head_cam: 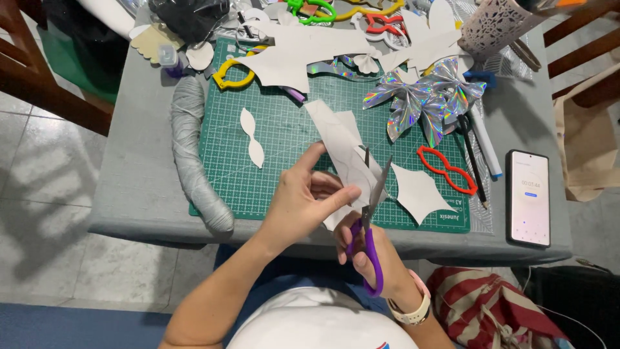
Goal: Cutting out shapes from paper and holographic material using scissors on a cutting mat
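My left hand (303,200) pinches a long strip of white card (339,139) that rises over the green cutting mat (284,129). My right hand (368,249) grips purple-handled scissors (369,223), their blades open and set into the card's lower right edge. A cut white piece (418,192) lies on the mat just right of the scissors. A small white bow-shaped cutout (252,137) lies left of my hands.
A red bow-shaped stencil (447,169), a black pencil (471,158) and holographic foil bows (423,97) lie at the mat's right. A phone (529,197) rests at the table's right edge. A grey wrapped band (190,155) lies at the left. Card scraps and stencils crowd the back.
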